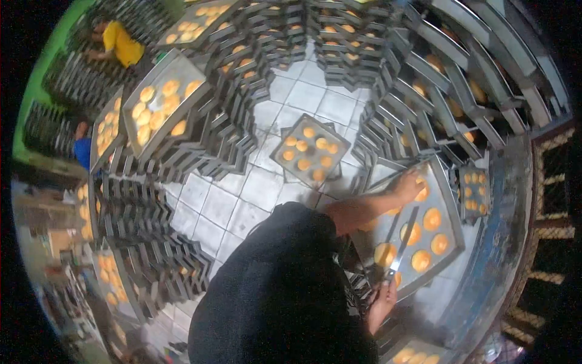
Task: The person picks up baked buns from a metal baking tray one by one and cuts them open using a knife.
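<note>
My left hand (408,187) reaches over a metal tray (448,221) of round golden buns, its fingers curled on a bun (422,193) near the tray's upper edge. A long flat blade (401,244) with a handle is held in my right hand (382,301), low at the near edge of the same tray. The blade slants up across the tray, passing over or beside a bun (410,233). Other buns (421,261) lie spread around it, several to the right of the blade. My left forearm hides part of the tray's left side.
A stack topped by a bun tray (291,136) stands on the tiled floor (227,206). Tall stacks of trays (163,112) rise left and above. A blue ledge (494,242) and mesh grille (545,212) are right. A person in yellow (123,44) is upper left.
</note>
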A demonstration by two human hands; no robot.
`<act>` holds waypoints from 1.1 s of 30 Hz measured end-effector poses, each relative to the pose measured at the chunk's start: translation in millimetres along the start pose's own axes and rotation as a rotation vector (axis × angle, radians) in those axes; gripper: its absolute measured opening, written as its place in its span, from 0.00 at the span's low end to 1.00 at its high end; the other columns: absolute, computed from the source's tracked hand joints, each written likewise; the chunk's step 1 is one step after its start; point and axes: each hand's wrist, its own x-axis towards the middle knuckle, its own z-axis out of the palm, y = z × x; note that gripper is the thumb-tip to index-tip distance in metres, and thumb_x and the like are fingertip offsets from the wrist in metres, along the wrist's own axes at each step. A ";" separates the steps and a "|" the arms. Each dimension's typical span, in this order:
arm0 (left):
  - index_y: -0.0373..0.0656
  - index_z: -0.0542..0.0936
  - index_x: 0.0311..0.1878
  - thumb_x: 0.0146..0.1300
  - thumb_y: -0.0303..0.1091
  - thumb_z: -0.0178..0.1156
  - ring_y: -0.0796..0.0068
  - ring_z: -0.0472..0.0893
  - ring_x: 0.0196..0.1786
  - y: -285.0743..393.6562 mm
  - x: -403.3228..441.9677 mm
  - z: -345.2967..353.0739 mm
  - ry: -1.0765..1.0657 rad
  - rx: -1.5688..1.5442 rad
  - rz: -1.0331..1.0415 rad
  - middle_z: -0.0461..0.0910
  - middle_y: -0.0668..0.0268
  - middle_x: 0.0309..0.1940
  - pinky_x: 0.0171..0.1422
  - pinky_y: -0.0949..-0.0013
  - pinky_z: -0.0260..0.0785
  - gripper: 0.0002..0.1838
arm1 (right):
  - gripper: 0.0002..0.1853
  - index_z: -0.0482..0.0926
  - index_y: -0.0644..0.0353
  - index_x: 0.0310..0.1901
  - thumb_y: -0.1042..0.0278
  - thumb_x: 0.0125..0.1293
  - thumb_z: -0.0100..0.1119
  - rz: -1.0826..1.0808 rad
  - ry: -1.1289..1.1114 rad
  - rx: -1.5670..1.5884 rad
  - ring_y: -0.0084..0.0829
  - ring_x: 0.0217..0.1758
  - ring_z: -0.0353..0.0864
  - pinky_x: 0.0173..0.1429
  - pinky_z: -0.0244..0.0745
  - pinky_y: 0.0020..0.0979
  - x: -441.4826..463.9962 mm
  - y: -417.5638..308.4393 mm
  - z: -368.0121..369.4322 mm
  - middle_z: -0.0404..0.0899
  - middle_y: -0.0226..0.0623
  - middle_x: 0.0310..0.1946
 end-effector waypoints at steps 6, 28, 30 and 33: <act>0.38 0.71 0.69 0.66 0.40 0.65 0.50 0.67 0.74 23.3 -76.4 -150.1 0.381 -0.032 0.304 0.69 0.51 0.71 0.79 0.57 0.59 0.31 | 0.23 0.70 0.56 0.72 0.66 0.78 0.52 -0.171 -0.042 -0.020 0.11 0.17 0.60 0.18 0.52 0.18 6.7 -4.9 -12.1 0.74 0.24 0.24; 0.32 0.76 0.64 0.65 0.50 0.63 0.45 0.77 0.64 -102.5 -315.8 -723.8 1.039 0.504 -0.215 0.78 0.40 0.60 0.70 0.52 0.68 0.33 | 0.23 0.73 0.64 0.68 0.68 0.74 0.56 -0.256 -0.539 -0.256 0.13 0.18 0.66 0.20 0.59 0.20 -102.4 57.7 127.5 0.81 0.31 0.26; 0.32 0.77 0.64 0.65 0.50 0.63 0.45 0.78 0.64 -111.0 -295.6 -762.2 0.997 0.493 -0.248 0.79 0.40 0.58 0.70 0.53 0.68 0.33 | 0.23 0.73 0.63 0.68 0.69 0.74 0.56 -0.241 -0.522 -0.262 0.13 0.18 0.65 0.20 0.58 0.21 -97.4 56.4 154.4 0.80 0.29 0.25; 0.34 0.81 0.59 0.66 0.51 0.61 0.46 0.82 0.59 -134.8 -254.7 -825.0 0.922 0.526 -0.283 0.83 0.42 0.53 0.65 0.54 0.72 0.29 | 0.22 0.74 0.62 0.68 0.70 0.74 0.56 -0.234 -0.494 -0.289 0.13 0.19 0.66 0.21 0.58 0.21 -97.4 43.4 212.5 0.79 0.28 0.25</act>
